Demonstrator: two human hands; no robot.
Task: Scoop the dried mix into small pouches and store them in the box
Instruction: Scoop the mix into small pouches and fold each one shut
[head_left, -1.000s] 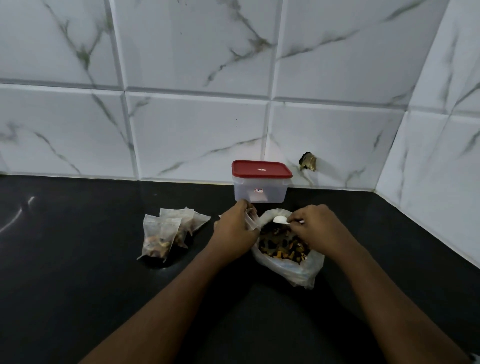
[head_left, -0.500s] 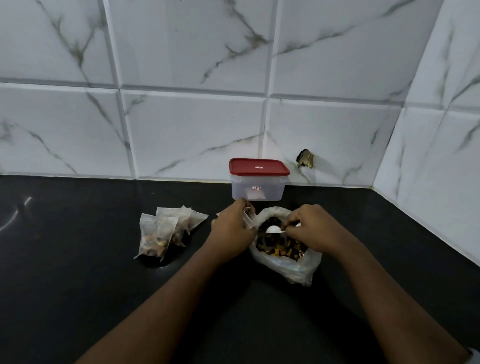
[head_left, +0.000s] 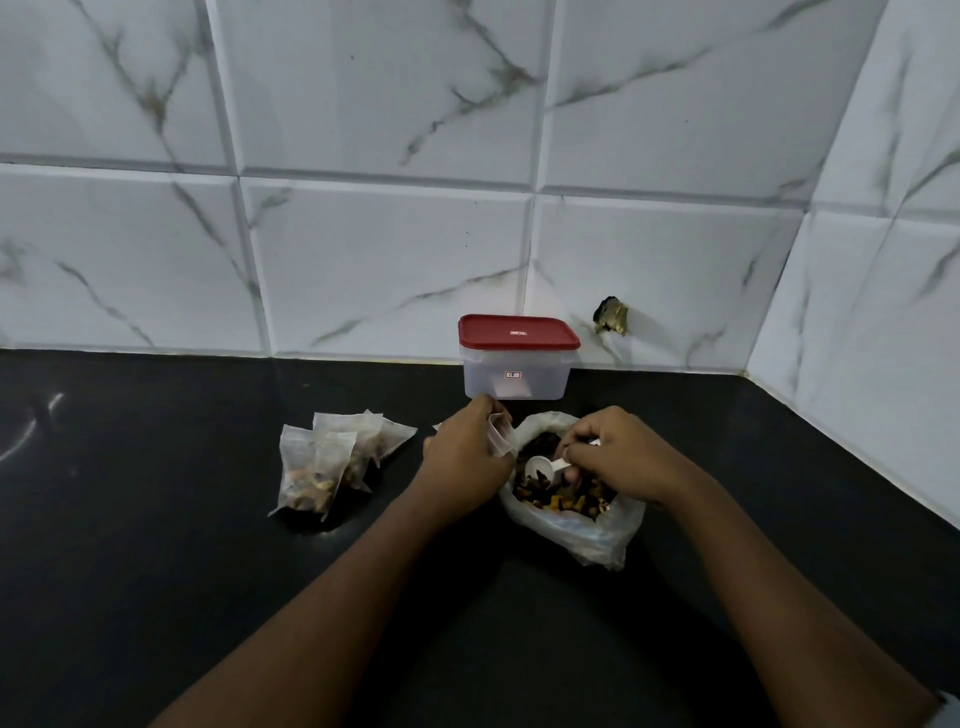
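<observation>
— Well, whereabouts for the dried mix?

— Right under the right hand, heaped in an open plastic bag, touching the white scoop. Scoop pinched by its handle in that hand's curled fingers, bowl pointing left toward the other hand, long axis roughly left to right.

— And the small pouch?

— Pinched at the mouth by the left hand, just beside the bag's left rim, near the scoop bowl. Probably a lift and a small swing leftward next; right hand nearer the mix and doing the carrying, left only steadying.

— Counts?

— One scoop, one bag, one pouch in hand. Three filled pouches, as far as can be told, overlapping, left of the left hand. One box just beyond both hands, against the tiled wall, red lid on. Nothing stored yet, by the look of it.
</observation>
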